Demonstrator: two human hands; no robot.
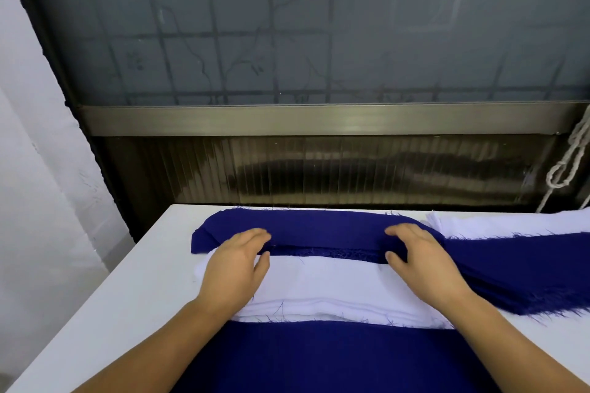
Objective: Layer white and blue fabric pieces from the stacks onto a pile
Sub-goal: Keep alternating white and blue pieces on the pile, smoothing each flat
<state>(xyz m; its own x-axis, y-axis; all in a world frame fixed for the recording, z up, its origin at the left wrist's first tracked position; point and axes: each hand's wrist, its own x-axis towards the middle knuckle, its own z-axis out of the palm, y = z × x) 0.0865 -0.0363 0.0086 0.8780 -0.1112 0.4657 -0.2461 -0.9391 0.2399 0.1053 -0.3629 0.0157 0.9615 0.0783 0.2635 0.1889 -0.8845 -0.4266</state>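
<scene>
While both hands' fingers pinch blue piece [306, 228] — fingertips hidden | pile [322, 284] half-covered

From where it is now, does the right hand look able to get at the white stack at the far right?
Probably yes. The right hand grips the blue piece, and the white stack lies uncovered beyond the blue stack.

Looks like a small sewing/garment workrm: white desk [105, 297] pushed vs a frosted window [287, 25]. Frayed-edge cut fabric stacks, blue [510, 271] & white [498, 223], lie on it.
</scene>
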